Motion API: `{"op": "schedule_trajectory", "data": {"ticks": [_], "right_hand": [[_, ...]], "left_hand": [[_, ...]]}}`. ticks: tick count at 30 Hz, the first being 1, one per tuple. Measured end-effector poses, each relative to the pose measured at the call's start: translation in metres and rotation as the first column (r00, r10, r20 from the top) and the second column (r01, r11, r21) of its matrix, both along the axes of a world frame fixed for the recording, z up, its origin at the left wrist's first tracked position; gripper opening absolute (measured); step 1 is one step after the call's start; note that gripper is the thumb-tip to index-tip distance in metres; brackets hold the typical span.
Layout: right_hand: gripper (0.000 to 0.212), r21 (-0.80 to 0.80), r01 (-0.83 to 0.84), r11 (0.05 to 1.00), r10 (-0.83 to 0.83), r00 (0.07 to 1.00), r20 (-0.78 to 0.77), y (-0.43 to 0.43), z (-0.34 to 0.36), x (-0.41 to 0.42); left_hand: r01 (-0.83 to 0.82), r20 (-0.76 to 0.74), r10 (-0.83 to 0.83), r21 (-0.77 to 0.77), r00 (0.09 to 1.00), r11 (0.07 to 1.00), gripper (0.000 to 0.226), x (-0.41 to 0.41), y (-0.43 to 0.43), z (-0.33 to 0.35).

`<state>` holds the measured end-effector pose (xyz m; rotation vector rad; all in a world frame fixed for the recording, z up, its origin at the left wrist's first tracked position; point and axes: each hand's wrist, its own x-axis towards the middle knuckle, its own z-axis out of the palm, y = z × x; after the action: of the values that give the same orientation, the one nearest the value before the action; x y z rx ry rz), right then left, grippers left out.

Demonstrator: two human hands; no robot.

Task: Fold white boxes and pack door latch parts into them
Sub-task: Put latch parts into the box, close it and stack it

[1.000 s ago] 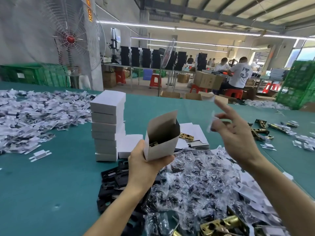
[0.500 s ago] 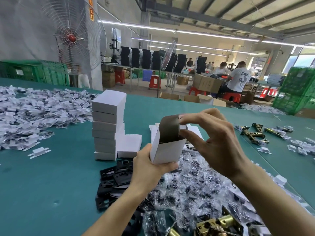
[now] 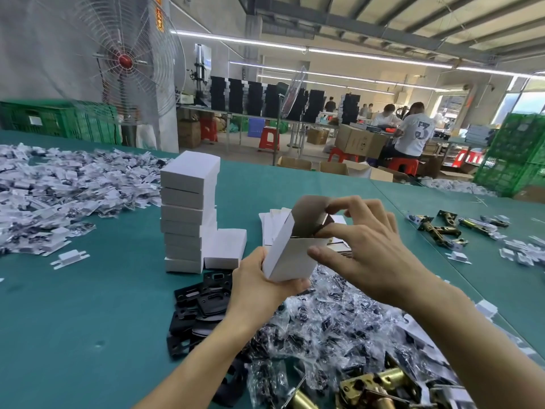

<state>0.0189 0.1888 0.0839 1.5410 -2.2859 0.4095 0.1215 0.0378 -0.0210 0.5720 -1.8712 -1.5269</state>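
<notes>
Head view: my left hand (image 3: 259,287) grips the lower end of a small white box (image 3: 290,258), fingers wrapped round its base, holding it upright and slightly tilted above the green table (image 3: 88,320). The box's top is open, with the brown inside of its lid flap (image 3: 309,214) standing up at the back. My right hand (image 3: 374,255) is on that open end: the forefinger curls over the flap's edge, another finger presses at the side flap, and the thumb lies against the front wall, so the hand pinches the box's top. I cannot tell what is inside the box.

Just beyond the box lie flat white box blanks (image 3: 274,222). To the left stands a tall stack of folded white boxes (image 3: 188,219), with a single box (image 3: 225,252) touching its foot. Below my left wrist lies a heap of black strike plates (image 3: 203,302), and under my right forearm a spread of small parts in clear plastic bags (image 3: 339,326). A brass latch body (image 3: 377,385) lies at the near edge. More brass latches (image 3: 442,228) lie well apart to the right, and a large pile of white packets (image 3: 59,190) covers the far left of the table.
</notes>
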Motion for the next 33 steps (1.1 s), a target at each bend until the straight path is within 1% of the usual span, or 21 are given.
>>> {"op": "schedule_trajectory", "data": {"ticks": [2, 4, 6, 7, 10, 11, 14, 16, 17, 18, 20, 21, 23, 24, 26, 28, 30, 31, 33], "right_hand": [[0.031, -0.062, 0.012, 0.998, -0.005, 0.993, 0.120, -0.001, 0.000, 0.001], [0.018, -0.125, -0.007, 0.992, 0.040, 0.964, 0.264, -0.001, 0.000, 0.003], [0.016, -0.095, -0.012, 0.995, 0.041, 0.951, 0.308, -0.001, 0.002, 0.003], [0.017, -0.046, -0.003, 0.999, 0.017, 0.951, 0.309, -0.001, 0.004, 0.002], [0.029, 0.133, 0.023, 0.991, -0.063, 0.951, 0.303, -0.002, 0.011, 0.002], [0.031, 0.136, 0.017, 0.991, -0.060, 0.948, 0.312, -0.002, 0.013, 0.003], [0.031, 0.011, 0.009, 1.000, -0.012, 0.956, 0.294, 0.000, 0.016, 0.005], [0.033, 0.015, -0.002, 1.000, -0.002, 0.962, 0.273, 0.000, 0.016, 0.004], [0.036, -0.007, -0.021, 1.000, 0.022, 0.956, 0.292, 0.000, 0.014, 0.004], [0.039, -0.071, -0.046, 0.996, 0.067, 0.941, 0.331, 0.000, 0.012, 0.005], [0.042, -0.245, -0.094, 0.965, 0.195, 0.882, 0.429, -0.002, 0.009, 0.007], [0.041, -0.319, -0.113, 0.941, 0.262, 0.841, 0.474, -0.004, 0.007, 0.009], [0.038, -0.444, -0.134, 0.886, 0.391, 0.730, 0.561, -0.009, 0.004, 0.012], [0.040, -0.490, -0.135, 0.862, 0.442, 0.673, 0.593, -0.011, 0.003, 0.013], [0.047, -0.551, -0.135, 0.823, 0.513, 0.594, 0.620, -0.017, 0.001, 0.014], [0.055, -0.611, -0.118, 0.783, 0.574, 0.514, 0.637, -0.021, 0.002, 0.014], [0.053, -0.627, -0.083, 0.774, 0.592, 0.444, 0.672, -0.024, 0.003, 0.011], [0.049, -0.596, -0.076, 0.800, 0.563, 0.439, 0.700, -0.026, 0.001, 0.009], [0.036, -0.456, -0.059, 0.888, 0.425, 0.486, 0.764, -0.033, -0.010, 0.005]], "left_hand": [[0.005, -0.005, -0.005, 0.015, 1.000, 1.000, 0.056, 0.000, -0.001, 0.002], [-0.001, 0.001, 0.001, -0.003, 1.000, 1.000, 0.061, 0.001, -0.003, 0.005], [-0.015, 0.021, 0.016, -0.046, 1.000, 0.999, 0.064, 0.002, -0.004, 0.008], [-0.023, 0.031, 0.025, -0.065, 0.999, 0.998, 0.064, 0.002, -0.004, 0.008], [-0.042, 0.057, 0.049, -0.118, 0.997, 0.992, 0.052, 0.005, -0.005, 0.007], [-0.041, 0.052, 0.049, -0.130, 0.997, 0.991, 0.050, 0.005, -0.005, 0.008], [-0.038, 0.026, 0.043, -0.161, 0.999, 0.986, 0.053, 0.006, -0.006, 0.012], [-0.037, 0.007, 0.039, -0.168, 0.999, 0.985, 0.058, 0.007, -0.007, 0.016], [-0.037, 0.002, 0.038, -0.169, 0.999, 0.985, 0.060, 0.008, -0.007, 0.017], [-0.036, 0.001, 0.036, -0.169, 0.999, 0.985, 0.061, 0.009, -0.008, 0.019], [-0.012, -0.005, 0.012, -0.159, 1.000, 0.987, 0.059, 0.010, -0.010, 0.023], [0.027, -0.018, -0.030, -0.143, 0.999, 0.989, 0.056, 0.011, -0.012, 0.026], [0.152, -0.056, -0.159, -0.114, 0.986, 0.982, 0.047, 0.013, -0.017, 0.033], [0.210, -0.066, -0.219, -0.119, 0.973, 0.970, 0.042, 0.016, -0.020, 0.038], [0.281, -0.069, -0.293, -0.143, 0.954, 0.949, 0.037, 0.022, -0.027, 0.045], [0.342, -0.068, -0.350, -0.104, 0.934, 0.934, 0.038, 0.027, -0.031, 0.047], [0.399, -0.072, -0.400, -0.025, 0.914, 0.917, 0.037, 0.028, -0.032, 0.045], [0.386, -0.075, -0.385, 0.001, 0.920, 0.922, 0.035, 0.028, -0.032, 0.043], [0.294, -0.095, -0.289, 0.047, 0.953, 0.955, 0.028, 0.026, -0.034, 0.041]]}}
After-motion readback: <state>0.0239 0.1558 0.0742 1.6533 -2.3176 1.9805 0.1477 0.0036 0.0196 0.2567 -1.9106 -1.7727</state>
